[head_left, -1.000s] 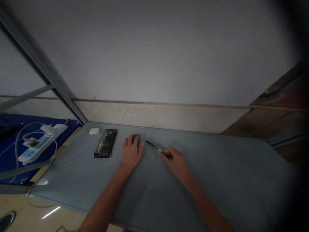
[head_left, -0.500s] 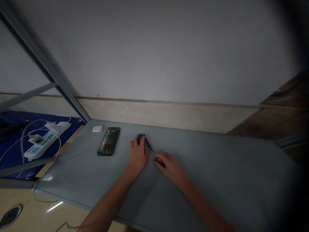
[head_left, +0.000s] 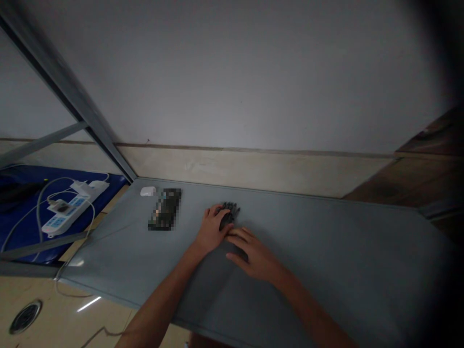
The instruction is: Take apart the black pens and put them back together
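Note:
A small dark grey bundle with several finger-like ridges along its far edge (head_left: 232,212) lies on the grey table top (head_left: 308,256); its exact kind I cannot make out. My left hand (head_left: 213,227) is curled over the near left side of it, fingers on top and thumb along the near edge, hiding part of it. Close on the right is my right hand (head_left: 252,251), palm down. Its fingers are stretched toward the bundle's near edge and my left thumb, and its thumb is held apart. I see nothing in that hand.
Left of my hands lies a dark, pixelated rectangular object (head_left: 166,210), with a small white case (head_left: 148,191) beside it. A white power strip (head_left: 74,208) with plugs and cables sits on a blue surface (head_left: 21,222) beyond a metal frame (head_left: 72,106). A wall (head_left: 246,87) rises behind the table.
The dark strand stretched between my hands is no longer visible. My right hand has opened and let go of the dark piece. My left hand has moved slightly right, exposing more of the bundle.

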Motion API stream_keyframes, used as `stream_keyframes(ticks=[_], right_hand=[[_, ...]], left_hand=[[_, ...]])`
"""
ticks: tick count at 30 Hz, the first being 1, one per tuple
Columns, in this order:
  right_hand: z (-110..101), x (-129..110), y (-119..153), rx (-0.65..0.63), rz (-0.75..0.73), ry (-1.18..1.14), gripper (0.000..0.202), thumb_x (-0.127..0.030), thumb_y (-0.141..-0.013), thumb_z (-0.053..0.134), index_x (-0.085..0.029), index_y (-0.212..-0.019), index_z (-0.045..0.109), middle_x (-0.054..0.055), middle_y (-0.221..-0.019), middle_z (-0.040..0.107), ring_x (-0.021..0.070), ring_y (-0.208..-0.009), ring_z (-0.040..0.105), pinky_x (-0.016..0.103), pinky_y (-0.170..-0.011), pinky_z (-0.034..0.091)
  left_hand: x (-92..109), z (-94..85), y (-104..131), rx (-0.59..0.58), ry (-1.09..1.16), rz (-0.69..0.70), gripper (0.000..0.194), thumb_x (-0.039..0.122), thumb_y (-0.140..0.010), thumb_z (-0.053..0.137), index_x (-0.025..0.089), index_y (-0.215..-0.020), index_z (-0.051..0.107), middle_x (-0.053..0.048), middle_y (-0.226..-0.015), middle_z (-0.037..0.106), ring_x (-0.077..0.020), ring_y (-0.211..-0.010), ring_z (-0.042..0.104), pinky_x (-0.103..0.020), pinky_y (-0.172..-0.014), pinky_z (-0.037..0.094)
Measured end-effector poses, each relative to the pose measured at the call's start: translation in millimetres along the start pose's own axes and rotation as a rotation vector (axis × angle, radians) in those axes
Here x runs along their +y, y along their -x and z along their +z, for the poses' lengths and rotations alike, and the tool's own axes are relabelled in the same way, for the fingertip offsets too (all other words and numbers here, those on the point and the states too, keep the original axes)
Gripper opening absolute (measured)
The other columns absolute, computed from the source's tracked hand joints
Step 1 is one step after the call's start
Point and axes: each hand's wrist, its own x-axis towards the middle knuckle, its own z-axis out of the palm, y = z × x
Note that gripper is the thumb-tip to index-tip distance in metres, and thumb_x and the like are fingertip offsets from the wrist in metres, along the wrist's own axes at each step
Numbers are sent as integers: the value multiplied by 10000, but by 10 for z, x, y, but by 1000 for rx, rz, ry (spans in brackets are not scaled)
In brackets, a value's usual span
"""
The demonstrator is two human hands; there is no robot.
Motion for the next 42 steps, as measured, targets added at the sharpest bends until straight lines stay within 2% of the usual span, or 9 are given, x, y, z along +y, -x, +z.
stream_keyframes(ticks=[5, 8, 10, 12, 17, 24, 27, 35, 42], right_hand=[[-27, -42, -5, -29, -47, -42, 275, -300, -929, 547, -275, -1183, 649, 77, -1148, 659, 252, -1126, 562, 436, -1003, 421], [-30, 42, -11, 69, -18, -26, 199, -289, -961, 493, -247, -990, 685, 61, -950, 698, 222, -946, 623, 390, -877, 486], [-59, 129, -10, 164, 15, 39, 246, -287, -973, 465, -230, -846, 669, 52, -821, 677, 209, -825, 620, 371, -798, 498], [-118, 215, -4, 275, 46, 117, 254, -284, -970, 469, -223, -794, 641, 51, -788, 659, 208, -799, 610, 372, -790, 495], [-315, 358, 21, 551, 78, 262, 149, -274, -950, 510, -220, -925, 647, 73, -908, 676, 228, -886, 613, 404, -853, 488], [-450, 497, 58, 664, 121, 405, 186, -311, -949, 508, -211, -919, 661, 81, -919, 680, 234, -906, 613, 412, -872, 484], [-474, 533, 73, 681, 167, 408, 221, -337, -953, 495, -206, -909, 667, 81, -919, 685, 231, -905, 618, 402, -875, 485], [-440, 539, 71, 694, 377, 171, 389, -448, -975, 384, -227, -898, 694, 78, -940, 705, 237, -943, 638, 410, -910, 472], [-301, 687, 69, 714, 580, -169, 498, -589, -941, 328, -256, -927, 698, 75, -986, 728, 248, -904, 674, 443, -882, 503]], left_hand=[[5, -6, 5, -37, -73, 13, 488, 378, -829, 661, 264, -1290, 549, -91, -1352, 482, -274, -1207, 450, -447, -1031, 381], [121, 31, 47, -35, -224, -27, 620, 442, -836, 629, 255, -1396, 439, -121, -1397, 437, -323, -1224, 413, -497, -997, 384], [209, 54, 76, -43, -311, -23, 632, 424, -894, 535, 218, -1458, 339, -147, -1407, 418, -329, -1225, 407, -505, -981, 389], [277, 62, 94, -73, -359, 34, 578, 384, -937, 449, 200, -1468, 311, -153, -1404, 414, -315, -1219, 416, -491, -975, 396], [338, 41, 102, -141, -396, 208, 534, 389, -962, 382, 195, -1457, 323, -151, -1386, 426, -302, -1203, 434, -472, -965, 407], [476, 100, 171, -247, -388, 513, 545, 402, -955, 411, 178, -1448, 349, -154, -1392, 435, -298, -1212, 445, -443, -990, 384], [538, 108, 201, -268, -378, 580, 531, 387, -967, 389, 182, -1455, 342, -139, -1407, 442, -281, -1237, 439, -437, -1014, 364], [495, 137, 164, -235, -407, 474, 536, 276, -987, 336, 210, -1508, 231, -76, -1502, 401, -238, -1364, 361, -430, -1113, 269], [452, 182, 149, -256, -383, 488, 534, 365, -1013, 261, 211, -1520, 197, -47, -1550, 334, -215, -1439, 254, -438, -1158, 225]])
